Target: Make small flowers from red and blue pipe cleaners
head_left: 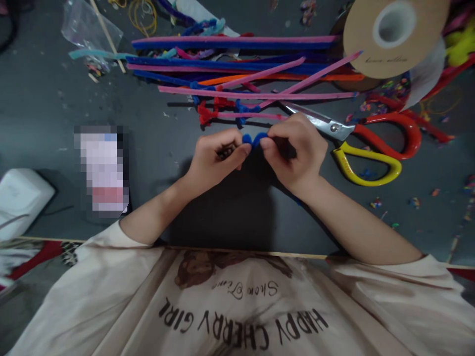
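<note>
A small curled piece of blue pipe cleaner is pinched between my two hands, above the dark tabletop. My left hand is closed, thumb and forefinger on the left end of the blue piece. On its other end my right hand pinches with thumb and fingertip. Just beyond my fingers lies a pink pipe cleaner with red twisted bits at its left end. Blue twists sit beside it. The scissors, with one red and one yellow handle, rest to the right of my right hand.
Several long pink, blue and orange pipe cleaners lie across the back. A cardboard spool stands at back right. On the left are a blurred-out phone, a white box-like device and a plastic bag. Coloured scraps litter the right side.
</note>
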Available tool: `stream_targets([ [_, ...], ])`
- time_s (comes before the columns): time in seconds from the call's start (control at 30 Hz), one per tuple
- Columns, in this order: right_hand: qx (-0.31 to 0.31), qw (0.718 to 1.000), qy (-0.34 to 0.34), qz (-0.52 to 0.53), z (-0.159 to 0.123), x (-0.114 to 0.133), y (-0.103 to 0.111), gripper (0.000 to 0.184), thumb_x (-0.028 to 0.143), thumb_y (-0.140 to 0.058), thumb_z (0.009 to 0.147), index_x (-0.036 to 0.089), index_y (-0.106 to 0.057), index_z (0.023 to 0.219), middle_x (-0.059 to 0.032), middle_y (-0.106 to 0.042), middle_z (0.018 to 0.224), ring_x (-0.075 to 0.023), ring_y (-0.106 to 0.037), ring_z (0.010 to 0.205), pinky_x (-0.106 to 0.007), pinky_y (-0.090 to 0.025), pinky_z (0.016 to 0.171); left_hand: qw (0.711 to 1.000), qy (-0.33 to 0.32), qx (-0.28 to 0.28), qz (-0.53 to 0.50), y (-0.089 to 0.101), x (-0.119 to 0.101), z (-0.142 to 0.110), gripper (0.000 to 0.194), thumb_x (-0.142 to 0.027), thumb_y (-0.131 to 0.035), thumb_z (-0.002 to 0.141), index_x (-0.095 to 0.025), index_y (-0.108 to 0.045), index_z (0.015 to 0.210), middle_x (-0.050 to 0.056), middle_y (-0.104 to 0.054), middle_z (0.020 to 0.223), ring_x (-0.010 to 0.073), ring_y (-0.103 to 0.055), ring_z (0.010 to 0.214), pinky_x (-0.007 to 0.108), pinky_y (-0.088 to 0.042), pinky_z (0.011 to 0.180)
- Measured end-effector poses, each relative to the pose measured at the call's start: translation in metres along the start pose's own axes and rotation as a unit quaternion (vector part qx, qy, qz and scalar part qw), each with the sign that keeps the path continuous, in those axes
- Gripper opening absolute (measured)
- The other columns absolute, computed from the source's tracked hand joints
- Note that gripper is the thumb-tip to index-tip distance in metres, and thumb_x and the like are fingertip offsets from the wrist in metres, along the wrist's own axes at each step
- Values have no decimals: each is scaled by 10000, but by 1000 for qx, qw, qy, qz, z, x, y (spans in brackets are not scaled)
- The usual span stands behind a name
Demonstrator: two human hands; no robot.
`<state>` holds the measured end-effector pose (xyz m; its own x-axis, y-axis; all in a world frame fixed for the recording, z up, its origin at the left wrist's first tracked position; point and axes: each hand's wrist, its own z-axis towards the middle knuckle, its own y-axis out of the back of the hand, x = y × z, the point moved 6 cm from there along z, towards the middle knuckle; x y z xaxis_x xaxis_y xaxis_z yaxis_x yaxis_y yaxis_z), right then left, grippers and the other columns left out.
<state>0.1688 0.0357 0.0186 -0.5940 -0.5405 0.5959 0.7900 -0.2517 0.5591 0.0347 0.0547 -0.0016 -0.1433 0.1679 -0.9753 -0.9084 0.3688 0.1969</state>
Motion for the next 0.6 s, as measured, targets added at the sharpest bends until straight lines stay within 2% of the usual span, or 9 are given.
stream_targets([
  [0.1, 29, 996, -68, 55, 1, -8, -3, 225, 344, -448, 910, 207, -566, 776, 35, -506, 599, -65, -468, 531, -236, -418, 533, 999, -32, -28, 7, 5, -2, 1, 311, -315, -535, 861, -169, -479, 592, -52, -478, 469, 14, -396, 421, 178, -306, 447],
  [0.23, 55, 976, -151, 148, -1, -20, -11, 260, 385, -497, 883, 189, -586, 737, 50, -459, 562, -35, -387, 475, -195, -336, 451, 999, -22, -41, 27, 6, 1, 2, 318, -327, -544, 855, -170, -468, 589, -56, -461, 461, 19, -394, 427, 190, -312, 461],
  [0.47, 103, 909, -282, 288, -6, -25, -26, 262, 458, -588, 809, 207, -535, 759, 77, -510, 525, -22, -418, 374, -160, -323, 347, 996, -4, -29, 87, 3, 4, 1, 329, -330, -545, 841, -175, -436, 571, -52, -421, 479, 36, -354, 458, 224, -275, 476],
  [0.6, 143, 872, -304, 356, -9, -24, -33, 292, 491, -607, 787, 215, -526, 833, 69, -598, 590, -39, -516, 409, -151, -375, 347, 996, 4, -22, 84, 4, 5, 2, 340, -362, -534, 843, -180, -432, 576, -46, -419, 493, 43, -341, 473, 232, -275, 481],
])
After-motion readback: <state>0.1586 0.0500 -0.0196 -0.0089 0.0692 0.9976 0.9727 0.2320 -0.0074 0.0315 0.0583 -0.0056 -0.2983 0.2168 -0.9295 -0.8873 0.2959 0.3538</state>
